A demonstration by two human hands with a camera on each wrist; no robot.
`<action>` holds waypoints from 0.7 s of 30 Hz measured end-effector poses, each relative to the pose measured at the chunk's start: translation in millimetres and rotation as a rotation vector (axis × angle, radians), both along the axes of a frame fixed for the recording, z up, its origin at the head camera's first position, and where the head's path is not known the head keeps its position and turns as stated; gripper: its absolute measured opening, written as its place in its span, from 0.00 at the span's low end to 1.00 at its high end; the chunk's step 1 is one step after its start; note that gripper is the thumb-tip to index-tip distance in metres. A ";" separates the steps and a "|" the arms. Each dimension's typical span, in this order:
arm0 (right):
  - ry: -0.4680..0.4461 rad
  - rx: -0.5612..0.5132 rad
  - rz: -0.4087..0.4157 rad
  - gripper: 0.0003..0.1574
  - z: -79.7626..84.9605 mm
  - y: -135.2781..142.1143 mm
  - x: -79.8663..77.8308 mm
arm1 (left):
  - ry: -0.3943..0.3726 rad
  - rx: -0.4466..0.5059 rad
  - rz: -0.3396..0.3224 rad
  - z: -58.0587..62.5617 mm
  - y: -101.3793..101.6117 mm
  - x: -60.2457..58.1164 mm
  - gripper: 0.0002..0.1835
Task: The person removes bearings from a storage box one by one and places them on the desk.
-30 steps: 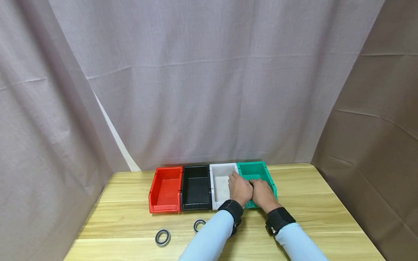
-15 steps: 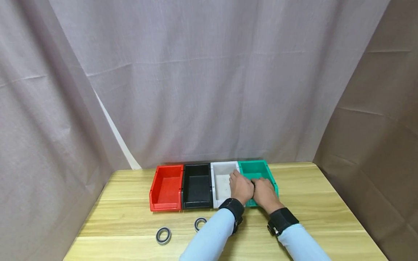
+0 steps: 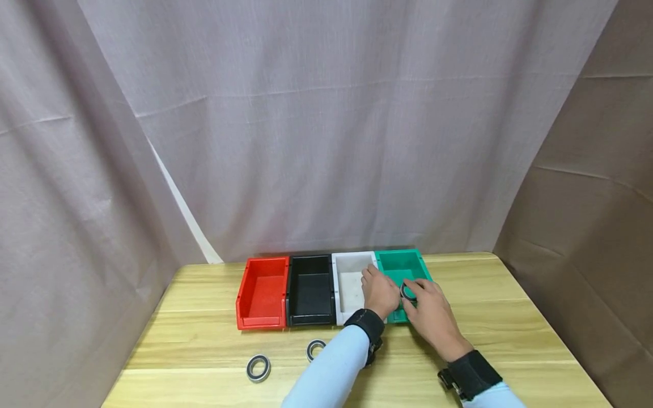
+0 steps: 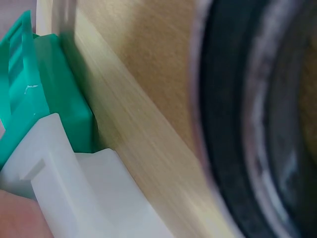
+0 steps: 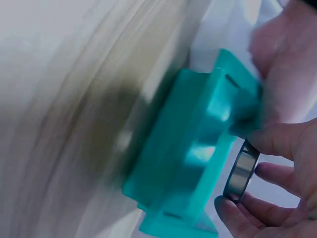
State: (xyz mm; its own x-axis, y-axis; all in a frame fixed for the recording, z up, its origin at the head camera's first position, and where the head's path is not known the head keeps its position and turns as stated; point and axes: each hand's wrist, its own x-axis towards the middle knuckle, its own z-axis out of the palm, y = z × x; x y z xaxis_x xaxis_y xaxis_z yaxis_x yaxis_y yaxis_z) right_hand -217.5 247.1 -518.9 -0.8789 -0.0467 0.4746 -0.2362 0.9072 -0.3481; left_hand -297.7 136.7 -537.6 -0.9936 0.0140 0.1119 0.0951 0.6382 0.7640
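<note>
My right hand (image 3: 433,314) pinches a ball bearing (image 3: 408,292), a metal ring with a dark face, over the green bin (image 3: 403,259). Seen from the right wrist, the bearing (image 5: 241,173) stands on edge between thumb and fingers. My left hand (image 3: 380,292) lies close beside it, over the wall between the white bin (image 3: 349,283) and the green one. Its fingers bend down on the white side; I cannot tell whether they hold anything. Two more bearings lie on the table, one at the left (image 3: 258,368) and one partly behind the left sleeve (image 3: 315,348).
A red bin (image 3: 262,289) and a black bin (image 3: 310,288) continue the row to the left of the white one. The row stands on a wooden table (image 3: 194,323) near its back edge. Grey curtains (image 3: 306,141) hang behind and at the sides.
The right hand has drawn away from the left, toward the right and nearer to me, and the bearing in its fingers now shows. The left hand stays nearly in place.
</note>
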 end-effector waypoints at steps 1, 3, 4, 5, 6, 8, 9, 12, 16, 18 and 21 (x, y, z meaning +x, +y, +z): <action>0.005 -0.002 0.002 0.28 2.0 0.2 5.2 | -0.005 -0.006 -0.002 0.1 0.0 0.1 0.27; 0.006 -0.012 0.002 0.28 5.5 0.0 16.1 | -0.004 -0.009 -0.006 0.8 -0.2 0.9 0.25; 0.003 -0.016 0.002 0.28 7.0 -0.2 21.1 | -0.010 -0.014 -0.010 0.8 -0.3 1.2 0.25; 0.002 -0.017 0.001 0.28 8.3 -0.5 25.6 | -0.012 -0.017 -0.013 0.9 -0.4 1.5 0.24; -0.002 -0.020 0.000 0.28 9.4 -1.0 29.4 | -0.009 -0.018 -0.013 1.1 -0.6 1.8 0.24; -0.017 -0.021 -0.003 0.28 11.2 -2.1 35.7 | -0.007 -0.014 -0.014 1.1 -1.0 1.8 0.25; -0.024 -0.020 -0.007 0.28 11.4 -2.6 37.7 | -0.005 -0.013 -0.012 1.0 -1.1 1.7 0.25; -0.048 -0.016 -0.020 0.29 10.6 -3.5 41.3 | -0.002 -0.009 -0.006 -0.5 -0.7 1.2 0.26; -0.064 -0.028 -0.033 0.29 7.3 -3.4 42.5 | -0.018 -0.022 -0.002 -2.2 0.6 -0.7 0.24; -0.070 -0.036 -0.034 0.29 6.2 -3.1 42.9 | -0.020 -0.028 0.000 -2.0 1.0 -1.3 0.23; -0.086 -0.049 -0.036 0.29 5.3 -2.4 43.8 | -0.022 -0.025 -0.002 -0.6 0.4 -1.6 0.23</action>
State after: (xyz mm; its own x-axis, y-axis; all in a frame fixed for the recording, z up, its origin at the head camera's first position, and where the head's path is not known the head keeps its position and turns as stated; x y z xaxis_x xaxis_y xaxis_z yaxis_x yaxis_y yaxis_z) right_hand -173.6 244.7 -513.6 -0.9170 0.0069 0.3987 -0.1715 0.8958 -0.4100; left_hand -299.2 137.0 -538.2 -0.9958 0.0184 0.0892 0.0792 0.6571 0.7496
